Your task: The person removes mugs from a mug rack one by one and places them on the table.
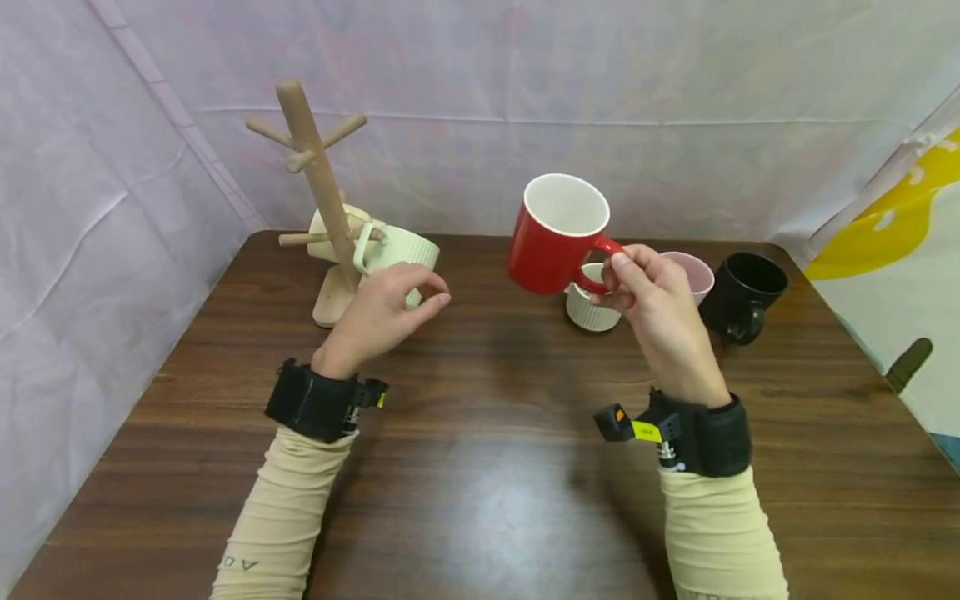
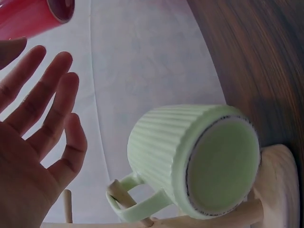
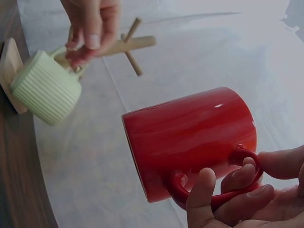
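My right hand (image 1: 663,321) grips the handle of a red mug (image 1: 551,242), white inside, and holds it above the table with its mouth upward. In the right wrist view, fingers curl round the handle of that red mug (image 3: 190,142). My left hand (image 1: 382,312) hangs in the air with loosely bent fingers and nothing in them. Just behind it, a ribbed pale green mug (image 2: 166,147) hangs by its handle on a low peg of a wooden mug tree (image 1: 318,175). A cream mug (image 1: 322,237) is on the tree's far side, partly hidden by the post.
Behind the red mug stands a ribbed white cup (image 1: 592,308), partly covered. Further right are a pink cup (image 1: 693,275), half hidden by my right hand, and a black mug (image 1: 742,292). Pale cloth (image 1: 450,83) hangs behind the dark wooden table (image 1: 465,467).
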